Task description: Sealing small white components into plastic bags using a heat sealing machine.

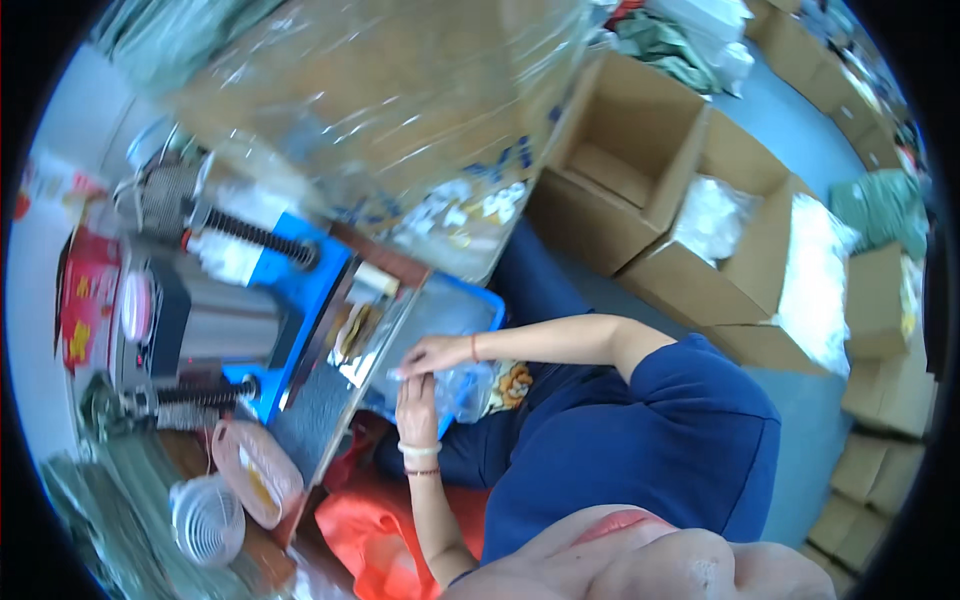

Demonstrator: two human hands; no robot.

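My left hand (417,412), with a white bangle and a dark red band at the wrist, and my right hand (437,353), with a thin red band, meet at the fingertips. Between them is a small whitish piece (396,374), too small to name. The fingers of both hands are pressed together; part of their grip is hidden. Below them sits a blue-rimmed bin (500,305) with crumpled clear plastic bags (472,388) in it, near my lap. Just beyond my fingertips runs the edge of the workbench (340,425).
A blue-based machine (230,320) with two black springs stands on the bench. A pink basket (258,472) and a white round basket (208,520) are beside it. A large plastic-wrapped carton (370,110) rises ahead; open cardboard boxes (630,130) stand to my right. Orange-red cloth (370,520) hangs at my left.
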